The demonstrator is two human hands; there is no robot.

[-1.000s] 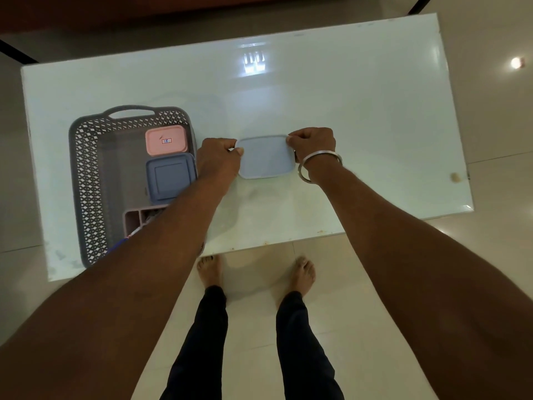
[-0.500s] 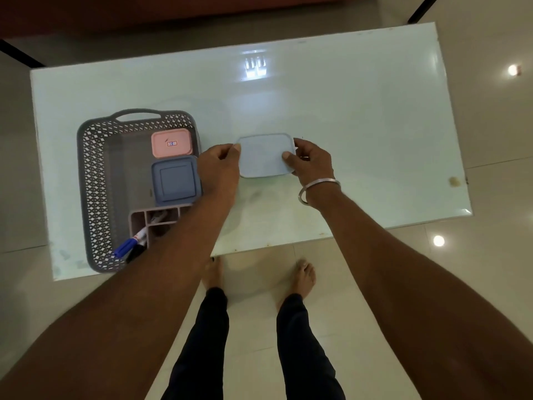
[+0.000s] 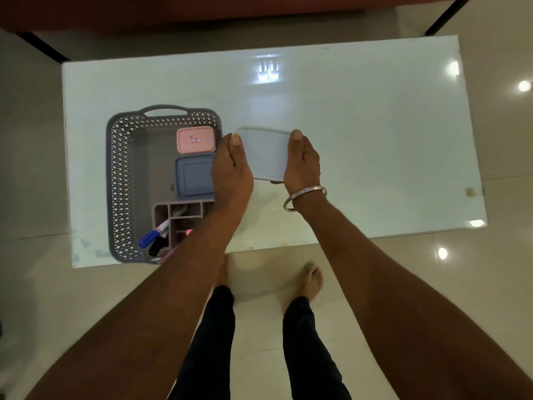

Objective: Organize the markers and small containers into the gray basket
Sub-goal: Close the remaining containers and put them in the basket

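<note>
A pale blue flat container is gripped from both sides, my left hand on its left edge and my right hand on its right edge, raised slightly over the table just right of the gray basket. Inside the basket lie a pink container at the back, a darker blue container in front of it, and a pink divided holder with a blue-capped marker and a black marker. My left forearm hides the holder's right part.
The white glossy table stretches to the right of the hands, with a small pale speck near its right edge. My feet stand on the tiled floor below the table's near edge.
Both hands have shifted their grip along the pale blue container's sides and lifted it a little; thumbs now rest on top near its far corners. The view has tilted down.
</note>
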